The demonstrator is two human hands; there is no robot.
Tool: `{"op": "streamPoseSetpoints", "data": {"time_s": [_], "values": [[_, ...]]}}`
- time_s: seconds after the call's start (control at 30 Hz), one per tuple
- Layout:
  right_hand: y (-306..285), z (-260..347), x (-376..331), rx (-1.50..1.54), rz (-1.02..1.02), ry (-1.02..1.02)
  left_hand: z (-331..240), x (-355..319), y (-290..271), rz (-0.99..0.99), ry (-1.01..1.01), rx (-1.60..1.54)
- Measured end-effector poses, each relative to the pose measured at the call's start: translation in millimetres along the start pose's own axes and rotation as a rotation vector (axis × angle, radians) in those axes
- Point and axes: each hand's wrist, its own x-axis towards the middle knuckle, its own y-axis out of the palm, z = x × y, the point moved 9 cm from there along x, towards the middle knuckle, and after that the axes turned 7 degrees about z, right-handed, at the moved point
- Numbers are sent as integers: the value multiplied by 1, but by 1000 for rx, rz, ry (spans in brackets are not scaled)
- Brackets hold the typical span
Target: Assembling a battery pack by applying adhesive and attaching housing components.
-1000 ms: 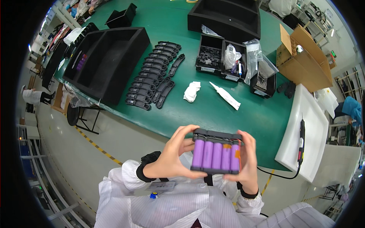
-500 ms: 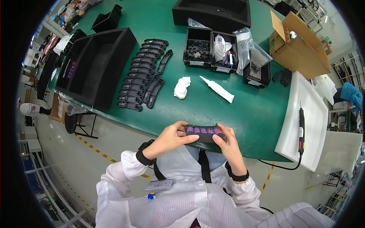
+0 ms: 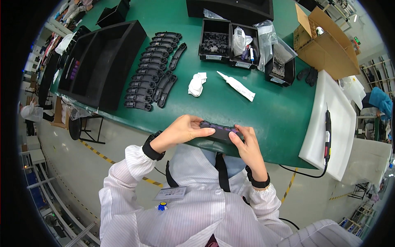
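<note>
Evidently pinched the battery pack (image 3: 222, 134) between half-curled left hand (image 3: 182, 131) and right hand (image 3: 249, 145). Perhaps risked dropping it through uneven pressure.

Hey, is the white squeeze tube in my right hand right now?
No, the right hand grips the battery pack, and the white squeeze tube lies on the green table.

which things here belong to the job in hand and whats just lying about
Likely part of the job:
purple-and-black cell pack, held by left hand and right hand
black curved parts, perhaps

Apparently just lying about:
white crumpled wad
white tube
cardboard box
</note>
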Motion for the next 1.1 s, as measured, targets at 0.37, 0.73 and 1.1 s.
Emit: {"op": "streamPoseSetpoints", "data": {"time_s": [0.37, 0.73, 1.1], "values": [[5, 3, 0, 31, -56, -10, -4, 0, -5, -35, -35, 91], [3, 3, 10, 100, -110, -47, -63, -35, 2, -575, 597, 464], [-93, 32, 11, -74, -202, -150, -38, -49, 65, -614, 977, 912]]}}
